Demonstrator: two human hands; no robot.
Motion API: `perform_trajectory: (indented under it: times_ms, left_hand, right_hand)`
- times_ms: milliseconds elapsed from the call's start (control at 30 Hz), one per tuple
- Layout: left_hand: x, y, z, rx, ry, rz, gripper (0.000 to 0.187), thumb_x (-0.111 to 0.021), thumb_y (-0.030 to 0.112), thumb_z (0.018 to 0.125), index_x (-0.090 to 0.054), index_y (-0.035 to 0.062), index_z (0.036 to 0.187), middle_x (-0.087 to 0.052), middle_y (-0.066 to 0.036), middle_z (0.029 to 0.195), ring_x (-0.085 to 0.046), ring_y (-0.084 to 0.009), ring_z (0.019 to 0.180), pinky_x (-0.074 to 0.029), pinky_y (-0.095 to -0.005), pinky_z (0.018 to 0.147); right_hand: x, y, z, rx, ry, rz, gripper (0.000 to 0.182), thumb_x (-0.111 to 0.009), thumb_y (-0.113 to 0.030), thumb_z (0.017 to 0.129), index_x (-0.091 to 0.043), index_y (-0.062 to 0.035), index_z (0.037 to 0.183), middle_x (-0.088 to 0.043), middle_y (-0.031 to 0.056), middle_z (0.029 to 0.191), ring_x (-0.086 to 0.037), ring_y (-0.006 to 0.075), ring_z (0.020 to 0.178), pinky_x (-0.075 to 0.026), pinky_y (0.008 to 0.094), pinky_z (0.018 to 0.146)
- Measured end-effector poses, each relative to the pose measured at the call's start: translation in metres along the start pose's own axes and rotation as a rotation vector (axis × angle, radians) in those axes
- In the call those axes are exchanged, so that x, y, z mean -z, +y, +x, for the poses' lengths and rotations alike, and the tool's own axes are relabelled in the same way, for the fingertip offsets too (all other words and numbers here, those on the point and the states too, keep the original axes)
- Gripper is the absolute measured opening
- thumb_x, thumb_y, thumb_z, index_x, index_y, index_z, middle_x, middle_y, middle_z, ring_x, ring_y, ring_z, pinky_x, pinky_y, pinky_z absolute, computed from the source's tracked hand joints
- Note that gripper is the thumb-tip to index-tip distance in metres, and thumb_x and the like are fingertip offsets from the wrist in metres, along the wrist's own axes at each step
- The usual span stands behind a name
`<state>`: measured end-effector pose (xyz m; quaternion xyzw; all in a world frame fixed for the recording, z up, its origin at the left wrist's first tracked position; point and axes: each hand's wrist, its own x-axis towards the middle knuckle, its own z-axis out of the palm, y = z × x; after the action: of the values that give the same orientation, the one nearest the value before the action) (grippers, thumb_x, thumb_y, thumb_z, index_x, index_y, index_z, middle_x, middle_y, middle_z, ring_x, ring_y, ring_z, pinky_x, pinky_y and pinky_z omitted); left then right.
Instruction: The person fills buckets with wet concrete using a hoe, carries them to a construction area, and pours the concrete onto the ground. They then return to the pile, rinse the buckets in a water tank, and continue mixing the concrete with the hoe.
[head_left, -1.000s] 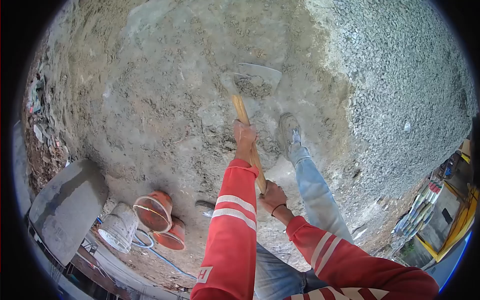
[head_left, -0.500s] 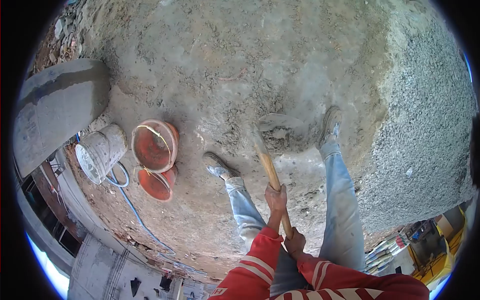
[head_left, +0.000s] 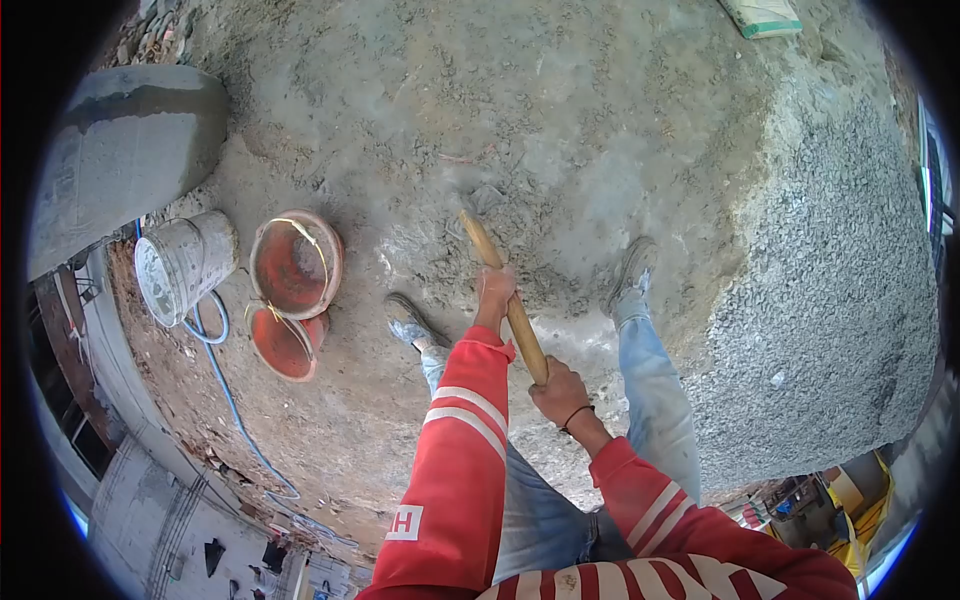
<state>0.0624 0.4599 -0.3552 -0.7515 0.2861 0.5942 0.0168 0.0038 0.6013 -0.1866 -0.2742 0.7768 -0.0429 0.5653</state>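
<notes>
Both my hands are wrapped round the wooden handle of a hoe [head_left: 528,345]. My left hand [head_left: 495,287] is closed on it farther forward, nearer the head. Closer to my body, my right hand [head_left: 562,391] grips the rear end of the handle. The hoe's grey blade [head_left: 487,199] is at the far end, low over the wet grey mortar mix [head_left: 550,130] and partly blending with it. My feet stand apart on either side of a lumpy patch of the mix.
To the left are two reddish buckets [head_left: 335,262], a whitish bucket [head_left: 205,262] and a blue hose [head_left: 232,405]. A curved grey concrete piece [head_left: 150,150] lies beyond them. Gravel [head_left: 830,290] is heaped at right. A bag [head_left: 762,17] lies at the far right edge.
The hoe has moved forward and left, its blade now farther from my feet. Both arms reach farther out, and the view has shifted, bringing the bag into sight.
</notes>
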Motion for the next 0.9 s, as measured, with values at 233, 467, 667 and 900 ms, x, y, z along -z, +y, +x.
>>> perform_trajectory:
  times_ms: [233, 467, 667, 900]
  left_hand:
    - [0.021, -0.018, 0.012, 0.249, -0.258, -0.448, 0.013, -0.056, 0.014, 0.084, -0.052, 0.0021, 0.080, -0.049, -0.008, 0.058, -0.052, -0.0218, 0.044, -0.048, -0.0368, 0.041]
    - [0.115, 0.017, -0.004, 0.341, -0.498, -0.913, 0.014, -0.058, 0.018, 0.086, -0.050, 0.0064, 0.085, -0.052, -0.008, 0.064, -0.055, -0.0223, 0.052, -0.051, -0.0383, 0.049]
    - [0.226, 0.043, -0.042, 0.272, -0.419, -1.243, 0.012, -0.060, 0.016, 0.085, -0.051, 0.0077, 0.086, -0.053, -0.008, 0.065, -0.053, -0.0217, 0.051, -0.051, -0.0366, 0.049]
    - [0.327, 0.043, -0.152, -0.195, 0.055, -1.120, 0.016, -0.060, 0.014, 0.084, -0.051, 0.0088, 0.096, -0.052, -0.007, 0.065, -0.053, -0.0208, 0.048, -0.050, -0.0370, 0.045]
  right_hand:
    - [0.025, -0.074, -0.014, -0.081, -0.186, -0.150, 0.043, -0.062, -0.022, 0.077, -0.050, 0.0088, 0.105, -0.063, 0.0302, 0.091, -0.062, 0.0453, 0.090, -0.049, 0.0487, 0.083]
    - [0.009, -0.197, -0.060, -0.136, -0.240, -0.051, 0.046, -0.061, -0.024, 0.080, -0.048, 0.0142, 0.101, -0.062, 0.0299, 0.081, -0.065, 0.0410, 0.077, -0.052, 0.0431, 0.072]
    - [0.012, -0.266, -0.171, 0.110, -0.359, -0.036, 0.026, -0.058, -0.011, 0.085, -0.042, 0.0058, 0.099, -0.053, 0.0070, 0.066, -0.057, 0.0151, 0.051, -0.045, 0.0284, 0.044]
    - [0.040, -0.231, -0.205, 0.255, -0.593, -0.300, 0.033, -0.061, -0.015, 0.085, -0.040, -0.0012, 0.107, -0.063, 0.0159, 0.076, -0.066, 0.0315, 0.066, -0.052, 0.0430, 0.058]
